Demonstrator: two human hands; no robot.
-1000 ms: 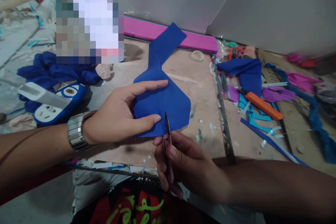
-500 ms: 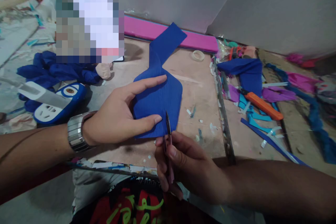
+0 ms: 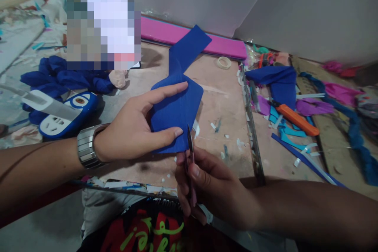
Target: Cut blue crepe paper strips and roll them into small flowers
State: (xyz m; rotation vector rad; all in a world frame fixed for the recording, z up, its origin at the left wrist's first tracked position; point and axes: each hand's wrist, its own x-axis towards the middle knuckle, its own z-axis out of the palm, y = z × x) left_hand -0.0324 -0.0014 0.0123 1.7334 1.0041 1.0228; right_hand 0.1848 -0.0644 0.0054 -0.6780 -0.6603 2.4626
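A blue sheet [image 3: 174, 106], cloth or paper, lies in front of me with its narrow strip bent toward the upper right. My left hand [image 3: 126, 130] grips it from the left side, thumb and index finger stretched apart on top; the other fingers are hidden. Small scissors [image 3: 191, 147] with pinkish handles are in my right hand [image 3: 221, 183], fingers wrapped round the handles. Their blades point away from me at the sheet's near right edge. A pale curl shows beside that edge.
A flat pink bundle [image 3: 165, 30] runs along the wall, with a tape roll [image 3: 224, 62] before it. To the right are an orange cutter [image 3: 298, 119] and blue scraps [image 3: 282, 82]. A blue-white power strip [image 3: 71, 114] and bunched blue material [image 3: 71, 80] are left.
The sheet's lower right side, earlier spread flat beyond the scissors, now slants inward to the blades and looks narrower. Both hands stay nearly in place.
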